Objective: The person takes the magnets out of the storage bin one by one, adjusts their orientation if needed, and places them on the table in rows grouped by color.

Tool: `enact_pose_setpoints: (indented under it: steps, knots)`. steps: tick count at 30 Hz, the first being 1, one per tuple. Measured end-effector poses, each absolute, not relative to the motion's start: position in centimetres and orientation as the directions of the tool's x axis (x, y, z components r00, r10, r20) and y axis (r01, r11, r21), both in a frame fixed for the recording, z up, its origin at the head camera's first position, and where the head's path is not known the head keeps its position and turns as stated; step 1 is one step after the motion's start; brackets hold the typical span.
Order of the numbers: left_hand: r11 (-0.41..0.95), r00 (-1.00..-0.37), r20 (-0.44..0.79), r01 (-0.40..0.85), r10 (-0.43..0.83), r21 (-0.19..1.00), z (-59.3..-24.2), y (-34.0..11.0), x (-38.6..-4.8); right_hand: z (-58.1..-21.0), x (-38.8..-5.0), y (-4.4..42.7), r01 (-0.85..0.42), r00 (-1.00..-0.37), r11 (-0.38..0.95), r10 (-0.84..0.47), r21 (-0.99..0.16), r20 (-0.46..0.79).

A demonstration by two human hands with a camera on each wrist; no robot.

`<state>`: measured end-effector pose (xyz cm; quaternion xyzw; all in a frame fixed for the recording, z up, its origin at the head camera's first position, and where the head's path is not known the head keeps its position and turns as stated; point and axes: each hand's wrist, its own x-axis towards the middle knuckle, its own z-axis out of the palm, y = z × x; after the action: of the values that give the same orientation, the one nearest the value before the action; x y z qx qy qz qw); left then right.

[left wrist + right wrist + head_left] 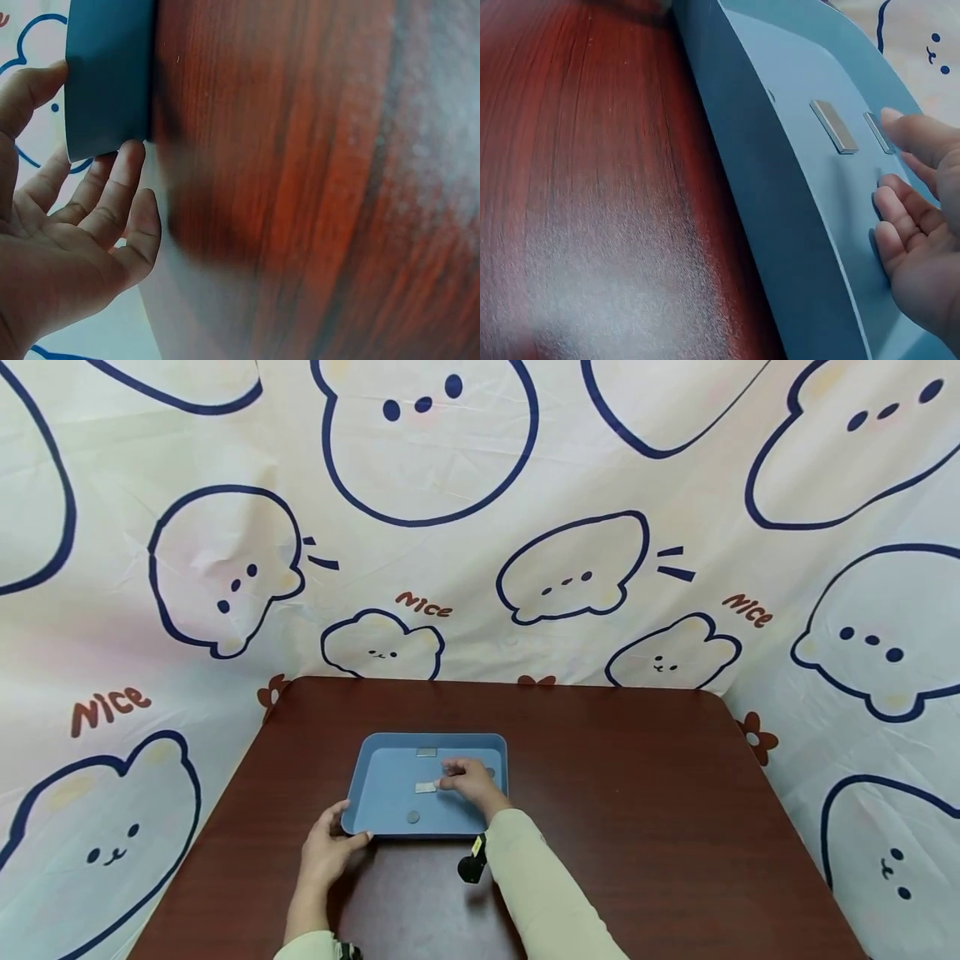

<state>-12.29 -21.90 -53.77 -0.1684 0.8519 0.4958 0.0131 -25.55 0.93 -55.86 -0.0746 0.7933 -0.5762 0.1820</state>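
While the brown worktop (637, 827) carries a blue tray (386, 777), the left hand (327, 847) clasps its near-left corner; the right hand (468, 781), grip released, hovers over its middle. One metallic bar (424, 788) lies mid-tray, another (426, 752) farther back, a disc (413, 817) toward its front.

the tray (382, 785) lies on the table (637, 777), before the cloth (570, 443). in it, one bar (426, 752) lies behind another (425, 787), a disc (413, 817) before both, a second disc (491, 772) right of them. the left hand (326, 852) touches the near left corner.
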Motion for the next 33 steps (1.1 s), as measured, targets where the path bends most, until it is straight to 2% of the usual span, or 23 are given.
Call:
enact_pose_setpoints:
  steps: [9,16,25,33]
  knots:
    - [0.469,-0.943,-0.192,-0.304,-0.271,0.829,-53.6,-21.9,-12.2,-55.9,-25.4,-0.3,-0.073,-0.922,0.471,-0.369,-0.879,-0.121]
    - [0.500,-0.949,-0.183,-0.292,-0.257,0.815,-53.5,-21.9,-12.4,-55.8,-24.9,-0.7,-0.060,-0.945,0.540,-0.301,-0.840,-0.126]
    - [0.489,-0.947,-0.191,-0.298,-0.257,0.820,-53.5,-21.9,-12.4,-55.8,-24.4,-0.8,-0.155,-0.956,0.666,-0.289,-0.730,-0.060]
    - [0.483,-0.947,-0.195,-0.299,-0.255,0.823,-53.6,-21.8,-12.4,-56.2,-24.1,-0.9,-0.170,-0.967,0.735,-0.253,-0.656,-0.033]
